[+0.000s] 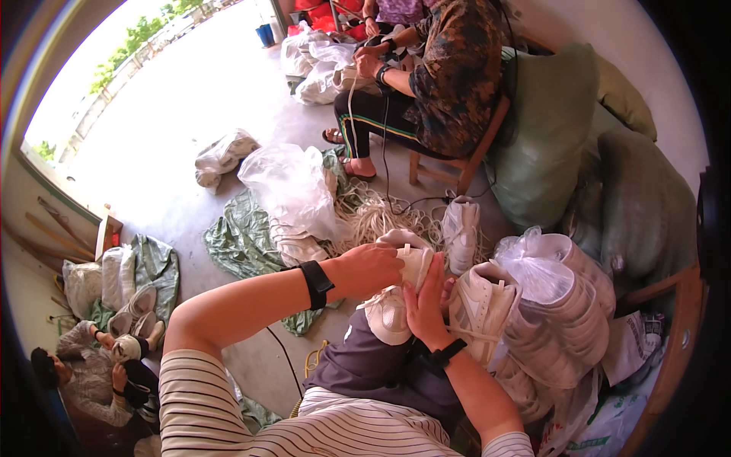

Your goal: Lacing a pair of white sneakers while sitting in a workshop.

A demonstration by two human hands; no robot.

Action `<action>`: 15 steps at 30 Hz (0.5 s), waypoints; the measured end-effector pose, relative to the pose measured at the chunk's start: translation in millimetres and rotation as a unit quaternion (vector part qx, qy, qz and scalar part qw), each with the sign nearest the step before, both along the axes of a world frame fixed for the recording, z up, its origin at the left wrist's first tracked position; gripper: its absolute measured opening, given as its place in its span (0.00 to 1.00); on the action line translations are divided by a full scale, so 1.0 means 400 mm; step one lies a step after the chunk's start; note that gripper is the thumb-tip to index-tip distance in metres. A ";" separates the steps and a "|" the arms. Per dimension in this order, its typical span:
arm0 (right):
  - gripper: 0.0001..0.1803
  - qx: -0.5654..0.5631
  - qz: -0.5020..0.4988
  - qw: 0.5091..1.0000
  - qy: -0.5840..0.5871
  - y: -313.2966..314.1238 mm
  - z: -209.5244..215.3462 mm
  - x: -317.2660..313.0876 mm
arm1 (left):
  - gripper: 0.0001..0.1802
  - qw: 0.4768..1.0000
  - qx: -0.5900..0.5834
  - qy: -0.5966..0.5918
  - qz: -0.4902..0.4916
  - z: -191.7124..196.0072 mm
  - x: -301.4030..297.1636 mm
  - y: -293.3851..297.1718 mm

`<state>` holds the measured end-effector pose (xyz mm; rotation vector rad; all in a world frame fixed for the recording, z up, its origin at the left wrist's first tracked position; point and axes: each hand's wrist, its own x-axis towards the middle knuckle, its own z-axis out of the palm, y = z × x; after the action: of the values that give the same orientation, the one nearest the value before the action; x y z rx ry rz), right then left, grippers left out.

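Head view, looking down at a person seated over their own lap. Both hands are clamped on one white sneaker (396, 293), held above the lap just in front of the striped shirt (304, 426). The left hand (373, 266) closes over the shoe's upper side from the left; the right hand (425, 301) grips it from the right, fingers upright against its side. Each wrist carries a black band. Just right of the held shoe lies a second white sneaker (483, 305), touching a tall stack of white shoes (563, 320) partly covered by a clear plastic bag (537, 266). Beyond the hands, a tangle of white laces (377, 217) spreads on the concrete floor (198, 99), beside a large plastic sack (289, 186) and a green tarp (240, 240). A second person (438, 76) sits on a wooden stool behind; green sacks (548, 129) stand at right. A third person (91, 373) sits at lower left.
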<state>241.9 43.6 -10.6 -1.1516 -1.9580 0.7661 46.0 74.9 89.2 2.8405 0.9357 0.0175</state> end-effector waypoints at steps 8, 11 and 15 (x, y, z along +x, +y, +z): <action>0.43 -0.007 0.004 1.000 -0.004 -0.014 0.023 -0.001 | 0.07 0.999 -0.042 -0.007 0.032 -0.003 0.005 -0.024; 0.43 -0.006 0.003 1.000 0.002 -0.020 0.021 -0.001 | 0.06 0.996 -0.077 0.020 0.046 0.002 0.011 -0.018; 0.42 0.004 0.008 1.000 -0.014 -0.025 0.024 -0.004 | 0.07 0.992 -0.108 0.031 0.056 -0.030 0.014 0.008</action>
<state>240.4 33.5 -1.2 -1.1486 -1.9944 0.7525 51.6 78.2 77.4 2.6026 1.0392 -0.1497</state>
